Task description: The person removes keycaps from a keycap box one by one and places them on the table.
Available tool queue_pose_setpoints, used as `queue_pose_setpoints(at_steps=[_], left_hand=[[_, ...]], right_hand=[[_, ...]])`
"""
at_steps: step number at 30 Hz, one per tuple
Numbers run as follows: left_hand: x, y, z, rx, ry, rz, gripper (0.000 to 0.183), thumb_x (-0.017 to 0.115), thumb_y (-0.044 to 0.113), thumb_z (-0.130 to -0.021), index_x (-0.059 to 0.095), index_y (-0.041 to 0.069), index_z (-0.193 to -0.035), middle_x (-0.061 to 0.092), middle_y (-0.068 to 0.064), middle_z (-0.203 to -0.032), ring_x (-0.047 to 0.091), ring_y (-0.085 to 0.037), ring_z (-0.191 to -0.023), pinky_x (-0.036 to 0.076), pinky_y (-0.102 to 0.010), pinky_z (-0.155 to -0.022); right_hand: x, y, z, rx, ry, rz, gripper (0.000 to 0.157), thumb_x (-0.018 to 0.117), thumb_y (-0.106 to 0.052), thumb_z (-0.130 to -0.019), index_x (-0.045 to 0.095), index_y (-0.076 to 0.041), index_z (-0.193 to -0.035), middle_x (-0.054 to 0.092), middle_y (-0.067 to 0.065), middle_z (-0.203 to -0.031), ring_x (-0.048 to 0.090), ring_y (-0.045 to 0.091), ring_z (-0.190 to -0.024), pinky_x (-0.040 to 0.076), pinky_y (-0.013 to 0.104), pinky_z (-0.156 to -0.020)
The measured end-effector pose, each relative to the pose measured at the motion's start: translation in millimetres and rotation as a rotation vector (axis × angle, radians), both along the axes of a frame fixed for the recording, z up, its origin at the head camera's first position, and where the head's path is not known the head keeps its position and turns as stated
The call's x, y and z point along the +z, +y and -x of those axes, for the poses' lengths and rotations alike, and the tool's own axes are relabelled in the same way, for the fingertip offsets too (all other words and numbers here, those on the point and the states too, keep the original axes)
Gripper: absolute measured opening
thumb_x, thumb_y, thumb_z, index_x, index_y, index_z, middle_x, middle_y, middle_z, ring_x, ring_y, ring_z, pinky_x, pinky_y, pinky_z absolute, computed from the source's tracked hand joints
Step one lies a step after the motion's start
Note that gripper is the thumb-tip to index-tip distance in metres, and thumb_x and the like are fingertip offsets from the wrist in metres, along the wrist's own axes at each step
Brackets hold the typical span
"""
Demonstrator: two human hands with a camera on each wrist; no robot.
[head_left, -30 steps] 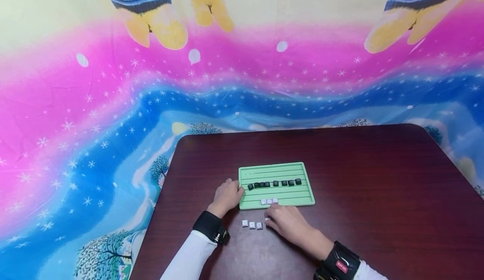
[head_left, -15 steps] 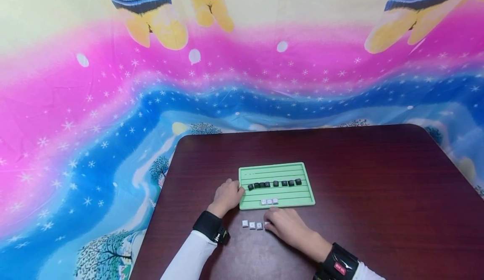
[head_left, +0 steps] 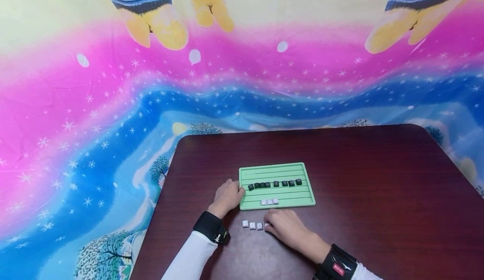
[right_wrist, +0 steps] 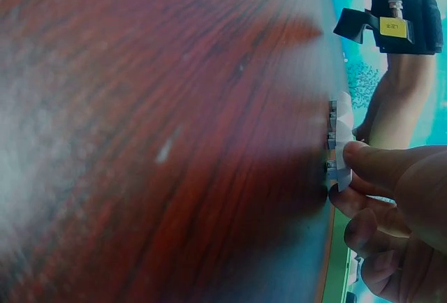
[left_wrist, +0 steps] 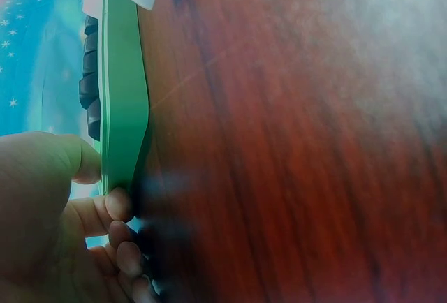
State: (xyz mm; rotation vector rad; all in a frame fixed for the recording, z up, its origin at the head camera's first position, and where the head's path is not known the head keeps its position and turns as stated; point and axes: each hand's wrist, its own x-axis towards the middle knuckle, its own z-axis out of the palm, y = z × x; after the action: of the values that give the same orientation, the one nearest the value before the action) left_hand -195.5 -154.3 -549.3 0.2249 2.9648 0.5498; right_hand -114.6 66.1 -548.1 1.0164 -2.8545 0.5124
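Note:
My left hand [head_left: 228, 197] grips the left edge of a green ridged tray [head_left: 291, 196], thumb on the rim and fingertips against its side in the left wrist view. A row of black keycaps [head_left: 276, 184] crosses the middle of the tray. Three white keycaps [head_left: 269, 202] sit side by side near its front rim. On the table before the tray, another three white keycaps [head_left: 252, 226] stand in a row. At the right end of that row, my right hand [head_left: 289, 226] pinches one more white keycap [head_left: 266, 225], mostly hidden by the fingers.
The dark red-brown table [head_left: 378, 187] stretches well to the right of the tray. Behind it hangs a printed cloth [head_left: 234, 78] in pink and blue. Each wrist wears a black strap [head_left: 209, 226] with a camera.
My right hand has drawn slightly toward the near side with its white keycap, which now lines up more with the row. The left hand and the tray have stayed put.

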Motion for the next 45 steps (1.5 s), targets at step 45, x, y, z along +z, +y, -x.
queue_pose_setpoints(at_steps=[45], left_hand=[[-2.4, 0.1, 0.8, -0.001, -0.002, 0.007, 0.036, 0.049, 0.025, -0.101, 0.043, 0.014, -0.067, 0.040, -0.003, -0.070, 0.034, -0.018, -0.058, 0.027, -0.029, -0.054]], right_hand=[[0.8, 1.3, 1.3, 0.002, 0.023, 0.020, 0.014, 0.077, -0.032, -0.086, 0.069, -0.021, -0.085, 0.061, -0.011, -0.079, 0.053, 0.004, -0.061, 0.039, 0.023, -0.053]])
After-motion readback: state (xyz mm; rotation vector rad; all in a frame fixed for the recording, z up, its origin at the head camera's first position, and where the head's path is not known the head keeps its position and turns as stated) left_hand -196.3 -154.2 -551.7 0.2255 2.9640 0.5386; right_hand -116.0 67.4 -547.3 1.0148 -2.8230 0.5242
